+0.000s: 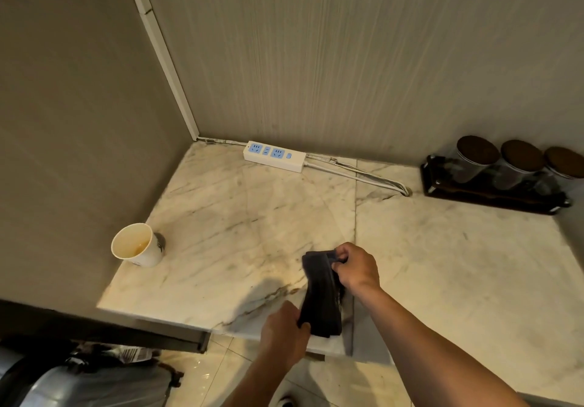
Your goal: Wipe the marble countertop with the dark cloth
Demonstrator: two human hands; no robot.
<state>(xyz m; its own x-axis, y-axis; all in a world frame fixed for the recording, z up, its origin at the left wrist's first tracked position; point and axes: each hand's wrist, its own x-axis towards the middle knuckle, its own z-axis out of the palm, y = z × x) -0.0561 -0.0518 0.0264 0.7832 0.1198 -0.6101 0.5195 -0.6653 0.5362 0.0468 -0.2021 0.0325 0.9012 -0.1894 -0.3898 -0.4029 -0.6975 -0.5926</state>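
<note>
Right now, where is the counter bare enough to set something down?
Bare marble lies between the paper cup, the power strip and the dark cloth, and across the right slab below the jar tray. The back edge is crowded by strip, cable and jars.

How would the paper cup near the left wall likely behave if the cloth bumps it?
The paper cup looks nearly empty, so it is probably light and would slide or tip easily. A little liquid seems left inside, so tipping might spill.

Grey walls (347,59), glossy tiled floor (221,372)
</note>
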